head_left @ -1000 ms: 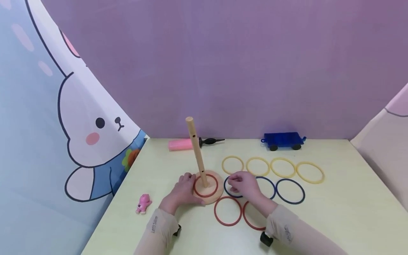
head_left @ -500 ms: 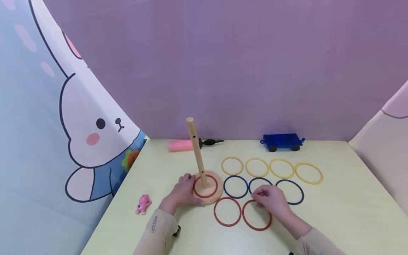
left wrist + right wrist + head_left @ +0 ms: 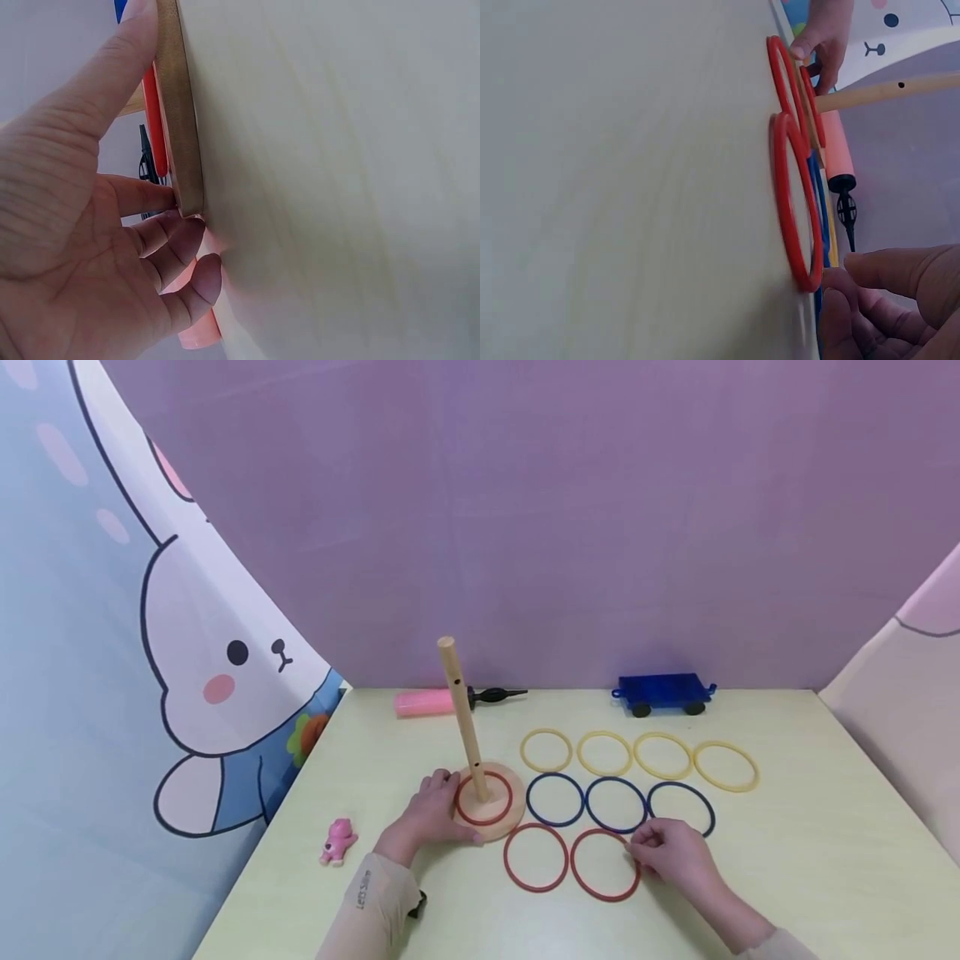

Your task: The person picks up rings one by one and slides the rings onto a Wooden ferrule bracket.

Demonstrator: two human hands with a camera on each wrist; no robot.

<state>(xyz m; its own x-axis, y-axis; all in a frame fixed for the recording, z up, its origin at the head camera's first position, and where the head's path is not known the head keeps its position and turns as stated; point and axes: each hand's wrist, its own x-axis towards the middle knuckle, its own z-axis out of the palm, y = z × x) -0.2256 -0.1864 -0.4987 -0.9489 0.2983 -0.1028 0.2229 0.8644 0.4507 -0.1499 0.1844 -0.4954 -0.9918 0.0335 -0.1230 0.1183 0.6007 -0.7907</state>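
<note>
In the head view my left hand [image 3: 431, 814] holds the round base [image 3: 517, 802] of a wooden ring-toss stand, thumb and fingers along its edge. From the base rises an upright post [image 3: 467, 720]; a red ring [image 3: 512, 796] lies around its foot. My right hand [image 3: 678, 857] is at the right edge of a red ring [image 3: 611, 899] lying on the table, fingers bent. In the right wrist view its thumb [image 3: 885, 270] and fingertips stand slightly apart, just past the end of that ring. Another red ring [image 3: 536, 889] lies between it and the base.
Three blue rings [image 3: 555, 824] lie in a row right of the base, with several yellow rings [image 3: 546, 771] behind them. A pink hand pump [image 3: 423, 702] and a blue toy wagon [image 3: 666, 692] are at the back. A small pink toy bear [image 3: 339, 841] lies left.
My right hand has moved from the leftmost blue ring rightward and nearer, to the right edge of the right red ring. The left hand has stayed at the base.
</note>
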